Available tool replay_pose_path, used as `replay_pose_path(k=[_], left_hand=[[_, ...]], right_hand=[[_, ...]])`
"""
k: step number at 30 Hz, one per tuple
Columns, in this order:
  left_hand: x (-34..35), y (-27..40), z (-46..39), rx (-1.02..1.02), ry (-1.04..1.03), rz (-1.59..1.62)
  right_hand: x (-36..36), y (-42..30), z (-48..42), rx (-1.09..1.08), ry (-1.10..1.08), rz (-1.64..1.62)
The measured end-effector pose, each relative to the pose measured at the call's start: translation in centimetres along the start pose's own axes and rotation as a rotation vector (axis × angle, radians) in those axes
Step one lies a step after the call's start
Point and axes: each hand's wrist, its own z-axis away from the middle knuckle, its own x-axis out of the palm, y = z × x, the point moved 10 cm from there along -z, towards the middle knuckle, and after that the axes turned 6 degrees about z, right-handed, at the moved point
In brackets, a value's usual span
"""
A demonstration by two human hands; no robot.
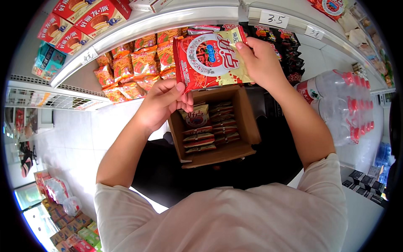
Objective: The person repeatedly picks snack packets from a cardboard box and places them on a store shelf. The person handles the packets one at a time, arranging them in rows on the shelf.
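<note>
A red and cream snack packet (211, 60) is held up flat over the cardboard box, its printed front facing me. My right hand (259, 60) grips its right edge, thumb on top. At its lower left corner, my left hand (168, 97) pinches the edge between thumb and fingers. Below, the open cardboard box (250, 119) rests between my legs. Similar packets (198, 138) stand in two rows inside it, and one packet (196, 116) leans face up at the far left of the box.
Orange snack packets (144, 61) and black packets (288, 53) fill the low shelf ahead. Above them runs a shelf edge (201, 15) with handwritten price tags. Red cake boxes (94, 19) stand at upper left. Shrink-wrapped bottles (340, 100) are on the floor at right.
</note>
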Motion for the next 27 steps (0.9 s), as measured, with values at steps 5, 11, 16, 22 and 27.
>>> replay_pose_path(k=[5,11,16,22,27], left_hand=[[-0.3,-0.6,0.3,-0.009,0.029,-0.086],[0.1,-3.1,-0.1,-0.105,-0.005,-0.406],[-0.4,-6.5,-0.6,-0.213,-0.091,-0.641],[0.5,-4.4,-0.7,0.164,0.259,-1.035],[4.0,-4.3,-2.1,0.134,0.208,-0.856]], right_hand=[[-1.2,-1.0,-0.4,-0.160,0.091,0.113],[-1.8,-3.7,0.3,-0.293,-0.011,0.139],[-1.0,-5.5,1.7,-0.364,-0.206,0.245],[1.3,-4.6,3.3,-0.586,-0.340,0.608],[0.9,-6.2,4.6,-0.620,-0.408,0.506]])
